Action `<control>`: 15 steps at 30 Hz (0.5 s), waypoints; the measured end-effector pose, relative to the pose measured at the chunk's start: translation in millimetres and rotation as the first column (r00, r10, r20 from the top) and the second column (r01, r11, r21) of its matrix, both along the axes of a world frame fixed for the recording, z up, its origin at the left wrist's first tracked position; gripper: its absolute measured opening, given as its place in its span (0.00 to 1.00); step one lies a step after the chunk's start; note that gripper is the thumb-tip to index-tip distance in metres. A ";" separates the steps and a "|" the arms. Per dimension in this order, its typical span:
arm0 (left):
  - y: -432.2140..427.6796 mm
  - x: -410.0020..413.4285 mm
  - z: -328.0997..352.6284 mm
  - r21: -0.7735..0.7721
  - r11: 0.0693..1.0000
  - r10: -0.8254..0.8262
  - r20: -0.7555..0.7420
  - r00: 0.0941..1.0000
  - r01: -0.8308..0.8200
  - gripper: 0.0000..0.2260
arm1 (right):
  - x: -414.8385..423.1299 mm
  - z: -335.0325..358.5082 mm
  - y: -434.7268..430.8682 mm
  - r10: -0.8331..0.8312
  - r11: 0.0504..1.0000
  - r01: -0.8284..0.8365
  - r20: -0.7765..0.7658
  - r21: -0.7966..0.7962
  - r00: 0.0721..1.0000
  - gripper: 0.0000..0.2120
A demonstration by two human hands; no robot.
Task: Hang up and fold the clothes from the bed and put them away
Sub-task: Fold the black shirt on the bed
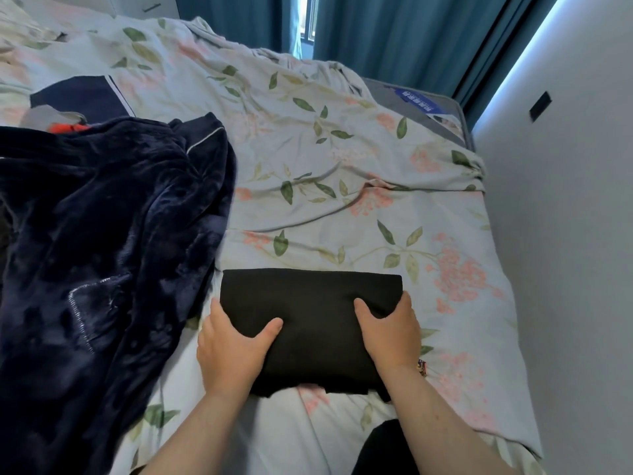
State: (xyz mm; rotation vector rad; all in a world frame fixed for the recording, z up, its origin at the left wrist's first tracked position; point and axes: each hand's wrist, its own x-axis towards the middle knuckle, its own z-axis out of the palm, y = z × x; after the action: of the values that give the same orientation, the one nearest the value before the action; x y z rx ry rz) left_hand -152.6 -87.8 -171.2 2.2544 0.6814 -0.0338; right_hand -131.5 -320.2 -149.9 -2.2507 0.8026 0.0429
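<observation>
A black garment (311,303), folded into a neat rectangle, lies on the floral bed cover (342,173) near the bed's front edge. My left hand (229,351) grips its left end, thumb on top and fingers tucked under the edge. At the right end my right hand (390,332) holds it the same way, thumb pressed into the cloth. A large dark navy plush garment (102,241) lies crumpled to the left, touching the black one's left corner.
Behind the plush pile lie a folded navy piece with a white stripe (82,96) and a grey and orange item (63,120). Teal curtains (394,29) hang behind the bed. A white wall (565,200) runs close along the bed's right side.
</observation>
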 end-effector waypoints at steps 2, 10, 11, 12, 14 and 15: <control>8.9 4.6 6.2 -0.186 0.980 0.061 -0.045 0.997 -0.069 0.41 | -2.4 5.7 -10.6 -0.032 0.977 0.029 0.012 0.212 0.999 0.32; 42.8 17.0 11.1 -0.648 0.761 -0.032 -0.099 0.995 -0.040 0.29 | -6.6 3.1 -29.4 0.053 0.773 -0.043 0.003 0.632 0.999 0.24; 42.0 18.2 12.1 -0.645 0.764 -0.036 -0.081 0.996 -0.025 0.30 | -5.3 4.2 -29.3 0.064 0.802 -0.071 0.032 0.593 0.997 0.23; 41.5 20.1 12.3 -0.645 0.764 -0.027 -0.067 0.997 -0.023 0.29 | -3.8 5.7 -28.6 0.072 0.831 -0.090 0.054 0.549 0.996 0.21; 40.7 26.6 10.9 -0.631 0.775 0.000 -0.037 0.999 -0.023 0.25 | 0.8 6.7 -26.8 0.065 0.856 -0.103 0.091 0.507 0.994 0.18; 40.4 31.2 9.7 -0.615 0.788 0.011 -0.021 1.000 -0.021 0.23 | 4.2 6.7 -25.4 0.059 0.858 -0.105 0.106 0.503 0.993 0.17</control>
State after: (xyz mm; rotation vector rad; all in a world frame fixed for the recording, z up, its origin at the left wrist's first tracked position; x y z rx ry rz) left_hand -121.4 -47.4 -161.5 1.6118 0.5885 -0.2349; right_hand -127.4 -345.5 -143.2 -1.7666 0.5646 0.1760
